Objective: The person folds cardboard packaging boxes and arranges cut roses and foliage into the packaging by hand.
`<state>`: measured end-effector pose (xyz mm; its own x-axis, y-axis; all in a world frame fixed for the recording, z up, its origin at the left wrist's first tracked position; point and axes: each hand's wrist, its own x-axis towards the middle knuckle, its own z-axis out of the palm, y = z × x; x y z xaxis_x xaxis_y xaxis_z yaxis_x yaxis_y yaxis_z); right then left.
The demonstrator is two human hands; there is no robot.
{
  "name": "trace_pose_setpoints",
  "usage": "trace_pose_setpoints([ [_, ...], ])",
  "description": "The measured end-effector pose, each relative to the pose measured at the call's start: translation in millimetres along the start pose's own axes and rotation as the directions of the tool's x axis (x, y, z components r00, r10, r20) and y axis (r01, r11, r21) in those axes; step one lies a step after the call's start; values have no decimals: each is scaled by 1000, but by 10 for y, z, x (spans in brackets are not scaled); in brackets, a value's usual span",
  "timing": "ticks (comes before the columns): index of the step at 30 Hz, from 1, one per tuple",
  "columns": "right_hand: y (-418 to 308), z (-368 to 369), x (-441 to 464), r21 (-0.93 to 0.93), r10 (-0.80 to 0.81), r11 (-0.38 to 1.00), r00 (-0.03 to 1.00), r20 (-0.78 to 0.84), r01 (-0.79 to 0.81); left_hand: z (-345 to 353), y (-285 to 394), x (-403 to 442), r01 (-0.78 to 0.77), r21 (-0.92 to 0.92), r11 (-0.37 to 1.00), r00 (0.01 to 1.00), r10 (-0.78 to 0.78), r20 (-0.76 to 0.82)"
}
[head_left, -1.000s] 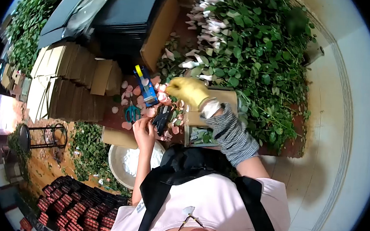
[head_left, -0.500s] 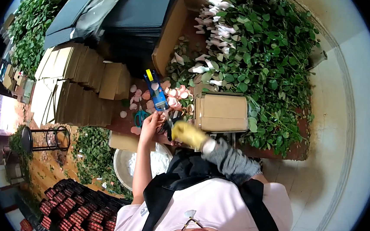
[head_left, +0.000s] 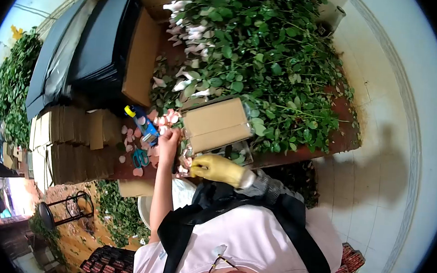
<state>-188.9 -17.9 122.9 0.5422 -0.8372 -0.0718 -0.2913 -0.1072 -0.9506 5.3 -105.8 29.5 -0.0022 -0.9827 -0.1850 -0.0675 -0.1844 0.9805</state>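
My left hand (head_left: 168, 139), bare, is over the pink petals and blooms (head_left: 167, 119) beside the blue tape dispenser (head_left: 147, 131). Its fingers are drawn together; what they hold is hidden. My right hand (head_left: 219, 170), in a yellow glove, is at the table's front edge with its fingers curled. Small pink pieces (head_left: 185, 163) lie by its fingertips, and I cannot make out what it grips. Teal-handled scissors (head_left: 140, 157) lie left of my left hand. A cardboard piece (head_left: 217, 124) rests on a tray beyond my right hand.
Leafy stems (head_left: 280, 64) with white-wrapped heads (head_left: 195, 34) cover the table's right side. Folded cardboard (head_left: 74, 145) and dark sheets (head_left: 103, 40) are stacked at left. A white tub (head_left: 183, 190) is below the table edge. A black stool (head_left: 71, 209) stands on the floor.
The view has turned, shifting the table's contents. My left hand has moved up past the scissors to the blooms. My gloved right hand has come back from the black tool to the table's front edge.
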Motion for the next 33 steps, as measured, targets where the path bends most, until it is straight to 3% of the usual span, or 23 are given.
trace_pose_setpoints([
  [3,153,-573,-570,152,62,988,945,-322,-13,636,887,161,-303,113,946,952,304,6],
  [5,95,-1013,-866,248,215,962,879,-426,-115,1238,1269,314,-503,281,817,864,489,122],
  [7,207,-1340,-1017,417,287,906,835,-471,-76,1928,1346,550,-725,466,508,639,748,180],
  [8,405,-1402,-1022,590,390,806,792,-469,-48,2180,1320,664,-724,635,270,556,773,304],
  [9,659,-1408,-975,737,488,676,752,-443,-5,2348,1185,763,-636,767,91,634,628,451],
  [11,824,-1398,-947,806,505,592,763,-403,34,2604,579,1046,-404,871,-280,725,483,491],
  [13,889,-1307,-1025,871,356,482,887,-293,95,2595,855,887,-396,908,-140,849,320,420],
  [14,872,-1257,-1080,739,336,673,902,-272,-28,2508,933,818,-483,862,-152,801,322,506],
  [15,1095,-1037,-1100,882,342,468,907,-246,62,2415,977,808,-564,810,-163,742,331,583],
  [17,1404,-845,-1170,855,490,516,836,-245,-52,2247,814,714,-677,735,23,702,320,636],
  [18,1282,-947,-1212,668,410,743,813,-414,-34,2149,857,639,-637,694,337,750,60,659],
  [19,1359,-969,-1203,716,537,694,717,-445,-76,2051,821,493,-693,672,263,693,-15,721],
  [21,1432,-1106,-1231,619,413,785,738,-534,8,1913,692,274,-764,585,272,619,53,784],
  [22,1406,-1132,-1185,663,425,746,720,-549,65,1955,664,199,-742,634,216,659,67,749],
  [23,1390,-1221,-1222,607,443,792,742,-503,-61,2041,627,135,-716,680,160,696,87,713],
  [24,1331,-1294,-1191,582,395,813,752,-527,-19,2122,718,75,-667,725,172,745,123,656],
  [25,1186,-1377,-1192,558,353,830,758,-548,17,2163,696,71,-661,729,179,750,117,651],
  [27,1041,-1478,-1274,514,386,852,782,-489,-100,2243,674,96,-638,757,140,768,184,613],
  [28,1097,-1453,-1289,510,360,854,829,-429,-107,2263,672,71,-625,751,213,773,301,558],
  [29,1166,-1374,-1298,510,334,853,869,-365,-114,2262,657,39,-621,755,211,776,300,555],
  [30,1343,-1207,-1304,530,415,826,845,-337,-194,2274,631,46,-615,762,203,782,281,556],
  [31,1611,-1011,-1248,543,288,838,891,-351,-57,2286,593,56,-608,768,199,789,260,557],
  [33,1659,-835,-1135,555,540,762,800,-261,-334,2297,492,58,-621,765,170,772,304,559],
])
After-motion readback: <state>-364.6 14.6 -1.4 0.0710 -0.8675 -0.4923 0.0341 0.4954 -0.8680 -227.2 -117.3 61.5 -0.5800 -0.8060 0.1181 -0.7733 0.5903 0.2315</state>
